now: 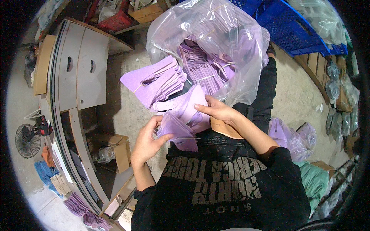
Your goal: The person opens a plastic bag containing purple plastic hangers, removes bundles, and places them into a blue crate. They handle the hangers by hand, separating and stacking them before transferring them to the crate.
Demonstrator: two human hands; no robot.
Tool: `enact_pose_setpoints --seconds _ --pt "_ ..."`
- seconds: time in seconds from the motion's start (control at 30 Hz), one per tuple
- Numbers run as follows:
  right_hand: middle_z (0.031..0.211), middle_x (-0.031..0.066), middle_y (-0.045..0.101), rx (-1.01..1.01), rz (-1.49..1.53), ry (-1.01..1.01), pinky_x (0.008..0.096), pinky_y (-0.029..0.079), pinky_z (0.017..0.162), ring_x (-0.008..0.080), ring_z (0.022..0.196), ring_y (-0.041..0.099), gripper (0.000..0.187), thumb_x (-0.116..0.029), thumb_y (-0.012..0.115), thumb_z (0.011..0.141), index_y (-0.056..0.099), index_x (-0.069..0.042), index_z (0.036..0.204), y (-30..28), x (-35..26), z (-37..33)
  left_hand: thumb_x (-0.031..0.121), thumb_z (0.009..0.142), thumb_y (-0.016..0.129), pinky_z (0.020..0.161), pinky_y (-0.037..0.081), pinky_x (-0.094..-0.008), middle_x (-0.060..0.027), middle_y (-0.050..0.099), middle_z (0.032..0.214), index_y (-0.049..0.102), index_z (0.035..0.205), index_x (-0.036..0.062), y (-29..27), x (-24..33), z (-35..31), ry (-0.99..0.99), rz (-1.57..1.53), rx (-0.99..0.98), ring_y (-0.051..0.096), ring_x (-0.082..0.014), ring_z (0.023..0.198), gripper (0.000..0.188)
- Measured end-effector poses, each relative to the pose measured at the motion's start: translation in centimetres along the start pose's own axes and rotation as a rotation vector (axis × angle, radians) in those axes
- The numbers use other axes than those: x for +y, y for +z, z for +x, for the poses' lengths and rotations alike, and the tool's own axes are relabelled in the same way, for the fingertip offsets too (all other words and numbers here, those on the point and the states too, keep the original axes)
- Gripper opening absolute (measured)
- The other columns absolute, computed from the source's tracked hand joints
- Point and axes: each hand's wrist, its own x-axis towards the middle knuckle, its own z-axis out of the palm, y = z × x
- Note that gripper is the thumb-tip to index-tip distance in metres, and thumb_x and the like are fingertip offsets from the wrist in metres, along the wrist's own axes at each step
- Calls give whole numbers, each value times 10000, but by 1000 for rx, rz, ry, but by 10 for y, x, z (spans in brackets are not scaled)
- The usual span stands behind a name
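Both hands are busy with flat lilac foam cut-out pieces right in front of the big clear plastic bag point(216, 42), which sits on the person's lap, stuffed with more of the same lilac pieces in banded bundles. The left hand point(146, 142) is closed around a small stack of lilac foam pieces point(175, 133), thumb on top, just below the bag's mouth. The right hand point(216, 111) pinches the edge of another lilac foam piece point(189, 106) lying right at the bag's opening. One banded bundle of lilac pieces point(154, 81) sticks out of the bag's left side. Left of the bag there's a grey cabinet point(77, 65), behind it a blue plastic crate point(293, 30).
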Motion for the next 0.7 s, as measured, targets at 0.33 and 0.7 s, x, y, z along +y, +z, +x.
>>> enact_pose_setpoints --seconds 0.33,0.7 --pt "1287 222 641 69 -52 -58 352 462 1064 243 1209 601 836 -487 762 939 469 140 1408 10 -12 -4 119 878 789 881 517 -322 -95 712 1053 616 1223 12 2 1 12 -28 -131 -40 663 -161 971 401" --pt "1239 203 690 138 -243 -63 366 521 999 234 1141 663 738 -357 801 913 493 120 1384 8 -1 2 119 978 700 920 507 -303 -109 728 1113 591 1304 -18 25 5 51 52 -339 -34 654 -125 1021 369"
